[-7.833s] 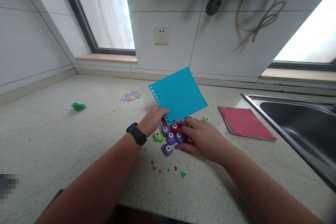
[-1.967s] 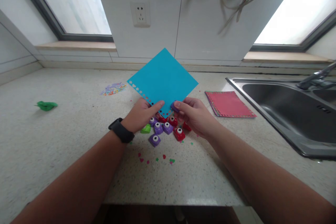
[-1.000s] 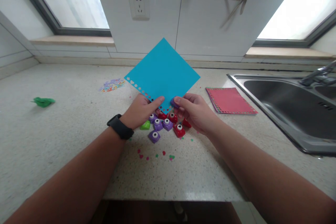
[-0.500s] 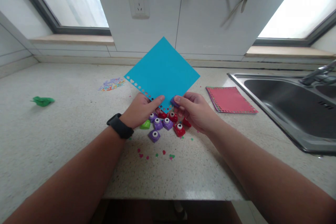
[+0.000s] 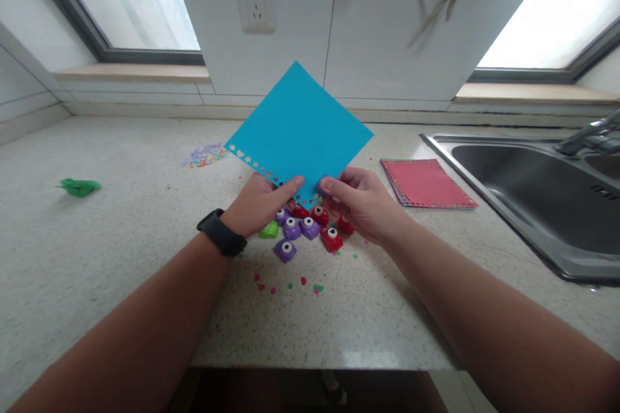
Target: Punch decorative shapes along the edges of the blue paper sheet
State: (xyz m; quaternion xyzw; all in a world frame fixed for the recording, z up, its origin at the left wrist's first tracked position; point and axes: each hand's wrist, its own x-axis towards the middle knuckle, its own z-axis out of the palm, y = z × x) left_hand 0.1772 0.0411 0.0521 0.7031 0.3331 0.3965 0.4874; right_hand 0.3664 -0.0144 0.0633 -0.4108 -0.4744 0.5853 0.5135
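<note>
A blue square sheet of paper [image 5: 300, 129] is held up over the counter, one corner pointing down. My left hand [image 5: 261, 203] pinches it near that lower corner; a row of small punched shapes runs along its lower left edge. My right hand [image 5: 361, 203] grips a small purple punch [image 5: 323, 186] clamped on the paper's lower right edge, mostly hidden by my fingers. Under both hands lies a cluster of small punches: purple [image 5: 285, 249], red [image 5: 331, 238] and green [image 5: 268, 230].
A pink sheet with punched borders [image 5: 426, 182] lies right of my hands, beside a steel sink [image 5: 537, 181] with a tap. Coloured paper bits [image 5: 290, 285] dot the counter in front. A confetti pile [image 5: 206, 155] and a green scrap [image 5: 80, 187] lie to the left.
The blue sheet has tilted up slightly and shifted a little. My right hand stays clamped on the purple punch at its edge. Earlier that hand was down among the punches on the counter.
</note>
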